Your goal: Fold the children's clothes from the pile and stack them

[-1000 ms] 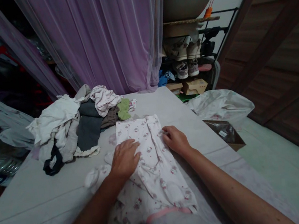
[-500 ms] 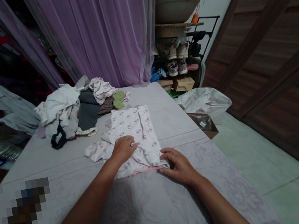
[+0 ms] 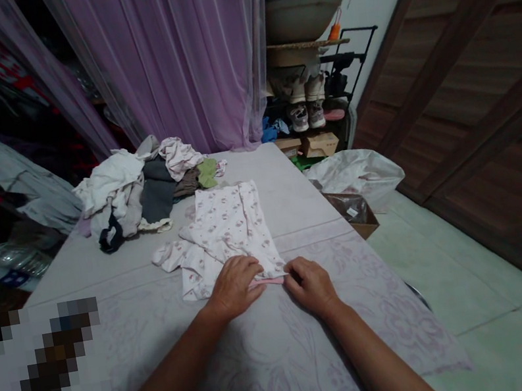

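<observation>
A white baby garment with a small pink cat print (image 3: 223,225) lies flat on a lilac-patterned sheet-covered surface (image 3: 289,364), one sleeve reaching out to the left. My left hand (image 3: 235,286) presses on its lower end, fingers over the pink-trimmed hem (image 3: 268,282). My right hand (image 3: 310,287) pinches the right end of that hem between its fingertips. Behind the garment is a heap of crumpled clothes in white, grey, green and black (image 3: 140,192), touched by neither hand.
The surface's right edge drops to a pale tiled floor (image 3: 456,283). Beyond it stand a white plastic bag (image 3: 355,173) and a cardboard box (image 3: 351,213). A shoe rack (image 3: 311,107) and a sheer purple curtain (image 3: 168,57) stand behind. A blurred patch covers the lower left.
Both hands have moved from the garment's middle to its pink hem, which now lies closer to the garment's top. The view has tilted up, and the sleeve lies spread at the left.
</observation>
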Motion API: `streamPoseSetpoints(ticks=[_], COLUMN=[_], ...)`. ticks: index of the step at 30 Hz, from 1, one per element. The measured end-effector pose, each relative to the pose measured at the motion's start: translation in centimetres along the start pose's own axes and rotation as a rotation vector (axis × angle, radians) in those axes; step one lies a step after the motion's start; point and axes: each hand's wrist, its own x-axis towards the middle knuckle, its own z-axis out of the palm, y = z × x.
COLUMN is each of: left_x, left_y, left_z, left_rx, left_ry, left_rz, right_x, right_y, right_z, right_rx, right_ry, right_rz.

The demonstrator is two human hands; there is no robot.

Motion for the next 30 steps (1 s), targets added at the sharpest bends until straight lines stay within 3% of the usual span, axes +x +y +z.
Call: streamPoseSetpoints(ticks=[5, 13, 16, 19, 21, 24, 27, 30], left_x=[0.0, 0.7, 2.1, 4.5, 6.2, 7.6, 7.0, 5.7], left_y=[0.2, 1.0, 0.3, -0.8, -1.7, -3.1, -4.3, -4.7], left_z=[1.1, -0.1, -0.9, -0.8, 0.0, 2.2, 4.6, 5.7], left_rx=[0.063, 0.163, 0.108, 0.061, 0.074, 0.162, 0.242, 0.283], left_ry=[-0.008, -0.098, -0.090, -0.012, 0.030, 0.051, 0.035, 0.029], left_rz=[-0.055, -0.066, -0.042, -0.031, -0.062, -0.166, -0.211, -0.224], right_x=[-0.3, -0.4, 1.1, 4.5, 7.3, 10.7, 11.9, 11.7], right_y=[0.0, -0.6, -0.6, -0.7, -1.0, -1.6, -1.7, -1.3], right_z=[0.3, -0.7, -1.5, -1.5, -0.9, 0.9, 2.6, 3.3], right_rx=[-0.058, -0.011, 0.077, 0.051, -0.037, -0.168, -0.241, -0.258], right_ry=[0.019, -0.069, -0.126, -0.093, -0.079, -0.125, -0.170, -0.139], right_rz=[-0.018, 0.044, 0.129, 0.292, 0.368, 0.361, 0.313, 0.326])
